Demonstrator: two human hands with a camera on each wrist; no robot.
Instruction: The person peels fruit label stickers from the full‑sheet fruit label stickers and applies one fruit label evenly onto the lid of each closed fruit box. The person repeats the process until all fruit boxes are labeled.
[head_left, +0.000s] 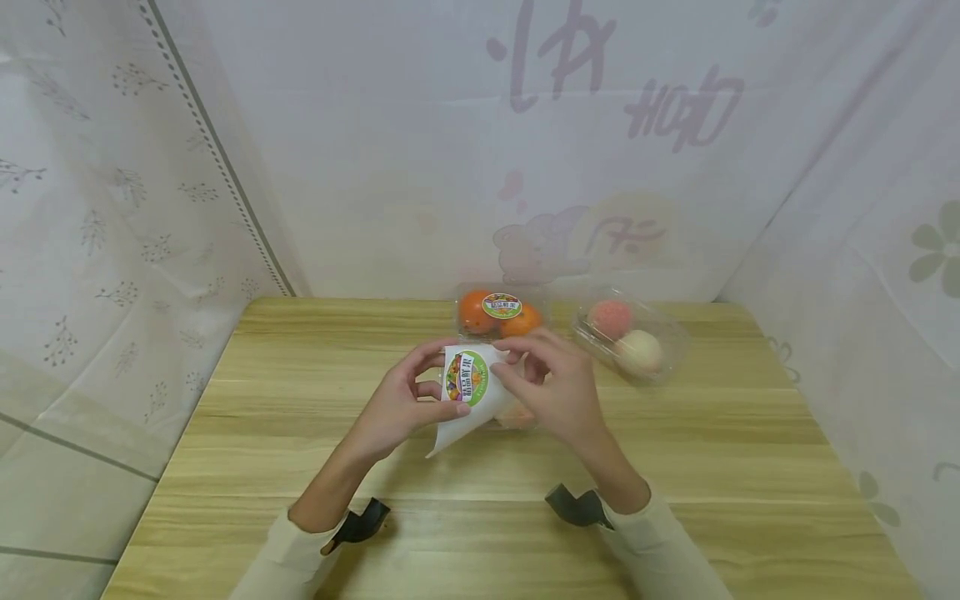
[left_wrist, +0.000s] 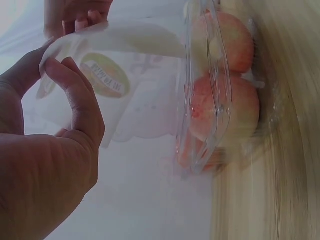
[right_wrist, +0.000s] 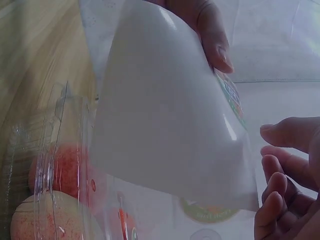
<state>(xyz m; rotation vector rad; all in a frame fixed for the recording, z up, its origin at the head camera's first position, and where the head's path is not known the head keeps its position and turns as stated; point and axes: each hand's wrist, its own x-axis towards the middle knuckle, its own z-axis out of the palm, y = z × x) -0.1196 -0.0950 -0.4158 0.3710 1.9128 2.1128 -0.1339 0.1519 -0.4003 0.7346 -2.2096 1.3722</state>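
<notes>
My left hand [head_left: 400, 406] pinches a white sticker sheet [head_left: 453, 429] between thumb and fingers at its left side. The sheet bows, and an oval green fruit label [head_left: 467, 377] with dark lettering faces up on it. My right hand [head_left: 561, 385] is at the sheet's right edge. In the right wrist view, its thumb and forefinger stand apart, and the lower fingertips [right_wrist: 272, 202] are right at a corner of the sheet. Below both hands, a clear plastic box [left_wrist: 217, 107] holds peaches [left_wrist: 225, 107]; from above, the sheet and hands hide most of it.
Behind my hands stands a clear box of orange fruits [head_left: 476, 312] with a similar oval label [head_left: 502, 306]. At the back right, another clear box [head_left: 675, 342] holds one pink and one cream round fruit [head_left: 639, 352]. Patterned cloth walls [head_left: 360, 167] border the wooden table [head_left: 712, 467].
</notes>
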